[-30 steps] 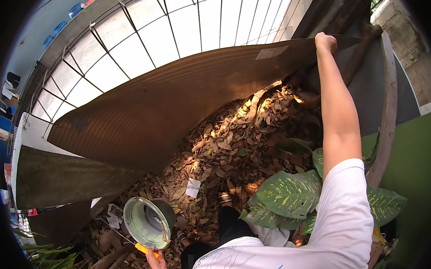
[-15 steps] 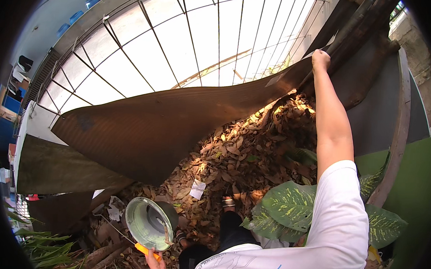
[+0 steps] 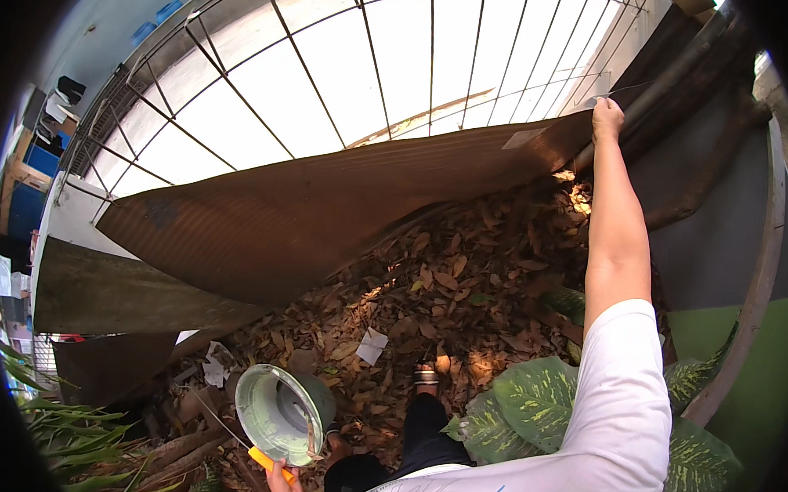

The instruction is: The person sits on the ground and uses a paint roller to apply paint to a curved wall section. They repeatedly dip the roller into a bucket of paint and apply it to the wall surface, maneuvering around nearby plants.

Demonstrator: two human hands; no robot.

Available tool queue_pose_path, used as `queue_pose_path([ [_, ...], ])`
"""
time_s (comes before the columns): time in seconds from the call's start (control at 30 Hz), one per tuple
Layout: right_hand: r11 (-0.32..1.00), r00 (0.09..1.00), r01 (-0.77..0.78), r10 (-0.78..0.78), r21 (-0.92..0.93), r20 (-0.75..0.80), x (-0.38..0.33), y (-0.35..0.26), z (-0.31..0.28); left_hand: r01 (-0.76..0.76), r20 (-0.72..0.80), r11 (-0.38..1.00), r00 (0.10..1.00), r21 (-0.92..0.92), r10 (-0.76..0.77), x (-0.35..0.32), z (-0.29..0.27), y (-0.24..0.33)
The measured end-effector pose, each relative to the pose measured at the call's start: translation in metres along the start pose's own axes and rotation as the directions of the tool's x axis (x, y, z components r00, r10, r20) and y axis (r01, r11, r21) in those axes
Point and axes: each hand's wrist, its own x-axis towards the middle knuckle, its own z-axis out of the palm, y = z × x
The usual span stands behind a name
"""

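Note:
My right arm reaches far out, and my right hand (image 3: 607, 120) is closed on the upper right edge of a long brown ribbed sheet (image 3: 325, 208). The sheet runs along a wire mesh fence (image 3: 365, 34). Low in the view, my left hand (image 3: 287, 486) is closed around the orange handle (image 3: 270, 463) of a paint roller frame with a thin metal rod. A pale green bucket (image 3: 255, 398) is tilted right beside that hand, smeared inside, with a thin brown strip at its rim. Whether my left fingers also grip the bucket is hidden.
Dry leaves (image 3: 445, 283) cover the ground, with a white scrap (image 3: 372, 346) on them. Broad spotted leaves (image 3: 537, 402) grow beside my right arm. A dark trunk (image 3: 705, 163) and a grey-green wall (image 3: 717, 286) stand at right. Long green blades (image 3: 68, 452) fill the lower left.
The sheet's right part has straightened and lies flatter against the fence in my right hand. Sunlit patches on the leaves have shrunk. The roller frame and bucket stay at my left hand.

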Motion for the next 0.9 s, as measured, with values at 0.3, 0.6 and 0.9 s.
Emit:
queue_pose_path([
  [0.3,0.856,0.875,-0.461,0.482,-0.234,0.039,-0.06,0.061,0.017,-0.078,0.056,0.997,0.995,0.002,0.078,0.016,0.006,0.006],
  [0.6,0.787,0.867,-0.496,0.477,-0.368,-0.148,-0.087,0.094,-0.008,-0.058,0.026,0.998,0.998,-0.015,0.058,0.02,0.011,0.011],
  [0.9,0.533,0.496,-0.818,0.844,-0.218,0.204,-0.173,0.059,-0.032,-0.037,0.052,0.996,0.998,-0.076,0.041,0.032,-0.007,0.006],
])
